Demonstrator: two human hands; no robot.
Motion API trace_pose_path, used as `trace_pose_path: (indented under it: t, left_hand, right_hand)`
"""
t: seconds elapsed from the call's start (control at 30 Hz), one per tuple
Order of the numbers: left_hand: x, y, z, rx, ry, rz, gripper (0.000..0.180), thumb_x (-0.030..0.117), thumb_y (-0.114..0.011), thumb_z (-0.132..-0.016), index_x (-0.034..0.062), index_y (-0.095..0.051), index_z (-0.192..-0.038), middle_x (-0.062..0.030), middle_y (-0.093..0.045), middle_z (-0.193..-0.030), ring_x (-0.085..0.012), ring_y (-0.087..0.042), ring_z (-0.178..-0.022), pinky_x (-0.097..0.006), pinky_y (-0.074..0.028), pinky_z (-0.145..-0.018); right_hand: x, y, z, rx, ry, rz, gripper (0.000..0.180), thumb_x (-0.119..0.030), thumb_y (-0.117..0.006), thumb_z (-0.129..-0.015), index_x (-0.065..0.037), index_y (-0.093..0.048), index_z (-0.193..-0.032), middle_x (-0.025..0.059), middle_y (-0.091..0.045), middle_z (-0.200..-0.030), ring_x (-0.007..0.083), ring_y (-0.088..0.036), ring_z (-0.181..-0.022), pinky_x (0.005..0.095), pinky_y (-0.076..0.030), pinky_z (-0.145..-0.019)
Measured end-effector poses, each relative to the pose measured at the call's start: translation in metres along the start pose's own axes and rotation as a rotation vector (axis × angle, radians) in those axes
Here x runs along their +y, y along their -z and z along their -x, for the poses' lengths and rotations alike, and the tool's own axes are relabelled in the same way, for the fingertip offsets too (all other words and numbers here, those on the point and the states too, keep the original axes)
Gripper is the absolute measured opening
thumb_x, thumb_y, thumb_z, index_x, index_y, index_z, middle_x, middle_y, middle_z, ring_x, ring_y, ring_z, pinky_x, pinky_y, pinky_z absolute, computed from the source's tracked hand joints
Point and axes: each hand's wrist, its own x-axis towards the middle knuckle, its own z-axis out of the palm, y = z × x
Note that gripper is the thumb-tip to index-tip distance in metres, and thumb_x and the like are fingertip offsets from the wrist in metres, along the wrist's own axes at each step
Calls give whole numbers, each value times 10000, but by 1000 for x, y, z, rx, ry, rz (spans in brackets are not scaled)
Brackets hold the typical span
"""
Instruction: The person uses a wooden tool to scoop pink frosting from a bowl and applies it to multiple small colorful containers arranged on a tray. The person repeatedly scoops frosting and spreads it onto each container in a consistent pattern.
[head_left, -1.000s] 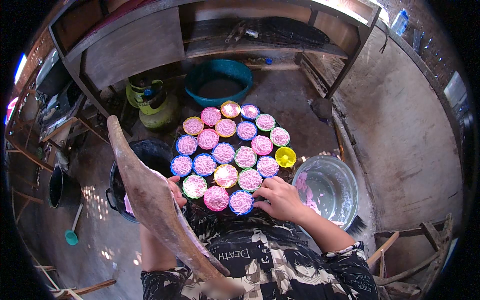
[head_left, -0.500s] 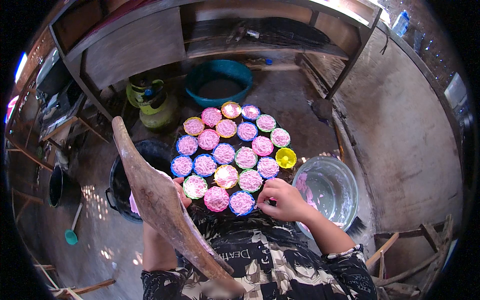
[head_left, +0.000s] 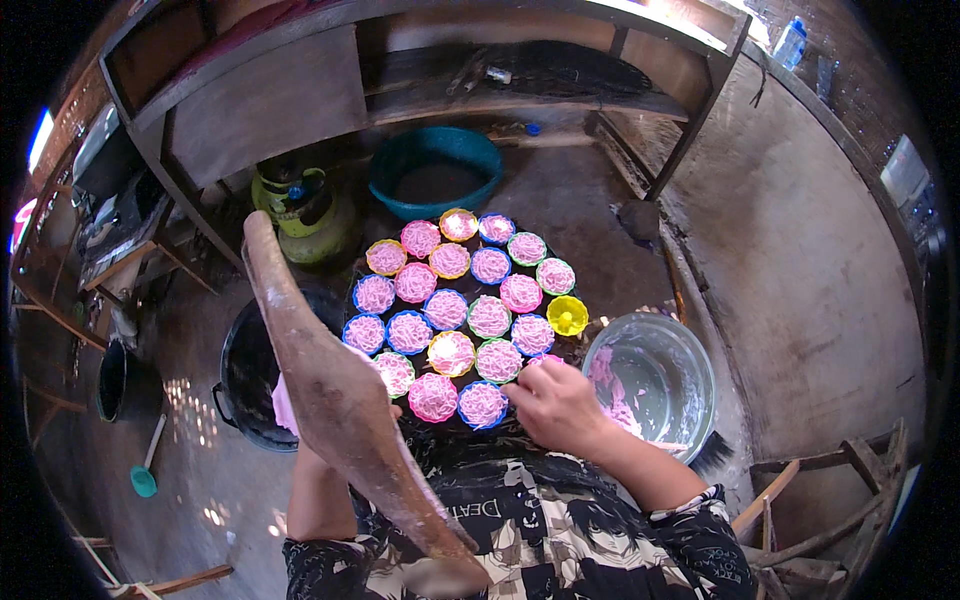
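Seen from above, a person bends over a round dark tray (head_left: 352, 290) packed with small coloured cups (head_left: 448, 308) of pink noodle-like strands.

Far out to the left of the left hand, a dark pot (head_left: 112, 380) stands on the floor with a teal ladle (head_left: 146, 474) lying just beside it. Closer in, a large black pot (head_left: 250, 375) sits directly left of the tray. A long, curved brown wooden paddle (head_left: 335, 400) rises from the person's lap and slants up and leftward over that pot. The left hand (head_left: 388, 412) is mostly hidden behind the paddle; only fingertips show at its right edge, near the tray's lower left cups, so whether it grips anything cannot be told. A scrap of pink cloth (head_left: 284, 405) peeks out on the paddle's left side.

Beyond the tray stand a green gas cylinder (head_left: 298, 212) and a teal basin (head_left: 436, 180), under a wooden table (head_left: 270, 105).

The right hand (head_left: 556, 404) rests at the tray's lower right rim, fingers curled and pinched toward a blue cup (head_left: 482, 404) just left of its fingertips; whether they touch it is unclear. A yellow cup (head_left: 567, 315) sits above this hand. Just right of the hand is a pale bowl (head_left: 652, 378) smeared with pink batter.
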Motion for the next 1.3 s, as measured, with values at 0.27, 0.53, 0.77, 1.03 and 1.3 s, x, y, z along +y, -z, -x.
trace_pose_path:
  t: [0.27,0.53,0.77,1.03,1.3]
  left_hand:
    - [16,-146,-102,-49,-915,-1291,228,210,-674,-607,75,-517,-703,-79,-553,-622,-285,-561,-592,-396,-408,-538]
    - [40,-215,-109,-838,-254,-1292,138,179,-606,-664,47,-609,-707,-161,-633,-712,-312,-640,-717,-396,-511,-645]
    - [31,-225,-83,-951,-649,-1472,136,191,-566,-687,59,-572,-717,-136,-612,-635,-309,-633,-627,-403,-502,-566]
    - [8,-172,-144,-958,-186,-579,415,148,-711,-690,51,-577,-1071,-82,-611,-993,-173,-581,-901,-318,-467,-825]
    - [-24,-224,-145,-805,-539,318,418,316,-734,-724,160,-554,-1068,-109,-451,-1158,-337,-487,-1082,-536,-350,-987]
  right_hand:
    - [22,138,-72,518,88,-134,528,-303,-617,-782,55,-496,-1150,184,-512,-992,314,-511,-919,405,-412,-796]
    - [-45,186,2,341,352,212,402,-103,-696,-704,-22,-477,-1032,148,-560,-853,225,-557,-709,345,-433,-658]
    - [-24,194,83,570,-443,-684,433,24,-620,-684,-40,-403,-1053,39,-547,-774,86,-550,-672,222,-451,-580]
    - [9,214,161,1440,-318,-396,387,-18,-530,-736,-77,-352,-1075,42,-478,-754,127,-463,-663,247,-411,-624]
    - [43,86,114,1527,-242,-1172,365,-163,-634,-804,-86,-393,-1068,101,-524,-1006,219,-532,-953,361,-417,-875]
